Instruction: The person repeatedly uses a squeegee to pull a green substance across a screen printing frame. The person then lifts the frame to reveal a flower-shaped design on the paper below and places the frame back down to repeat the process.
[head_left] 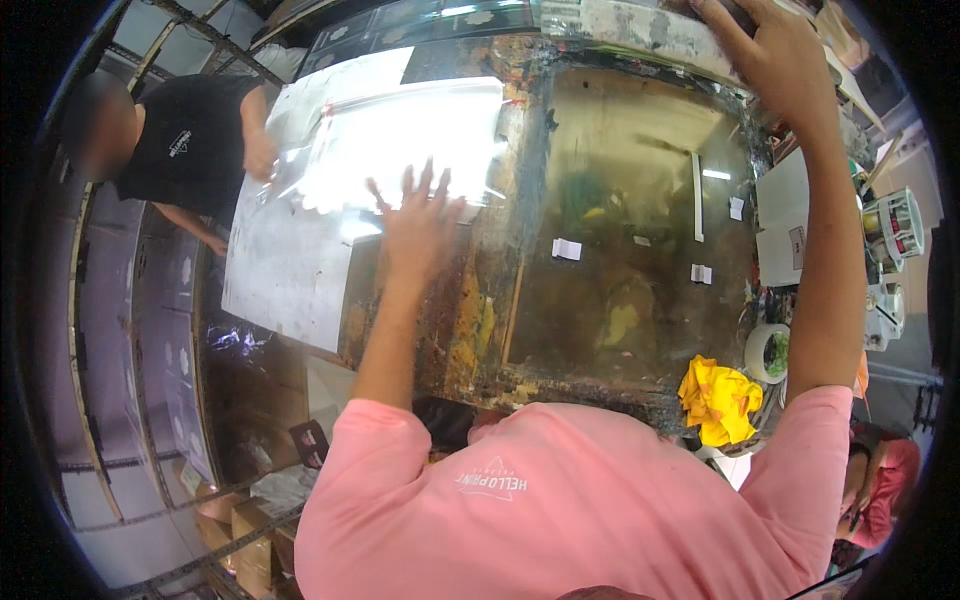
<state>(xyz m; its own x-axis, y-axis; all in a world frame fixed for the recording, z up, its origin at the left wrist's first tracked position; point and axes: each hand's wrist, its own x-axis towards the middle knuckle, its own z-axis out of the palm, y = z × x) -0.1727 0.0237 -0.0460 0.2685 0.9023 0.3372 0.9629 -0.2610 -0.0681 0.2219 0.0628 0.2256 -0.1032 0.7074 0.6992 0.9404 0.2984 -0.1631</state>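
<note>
Gleaming, the glossy sheet [410,130] lies left of the glass panel [590,320], on a pale board [290,260]. Over its near edge is the left hand [418,225], fingers splayed, grasping nothing; the right hand [775,55] is by the panel's far right corner, its grip impossible to tell. An uneven push could skew the sheet; residue on the stained bench [470,345] could smudge it.

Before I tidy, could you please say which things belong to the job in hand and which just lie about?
Likely job:
glossy white sheet, by the left hand
flat white board, apparently partly beneath

Likely lying about:
crumpled yellow cloth
round white roll
</note>
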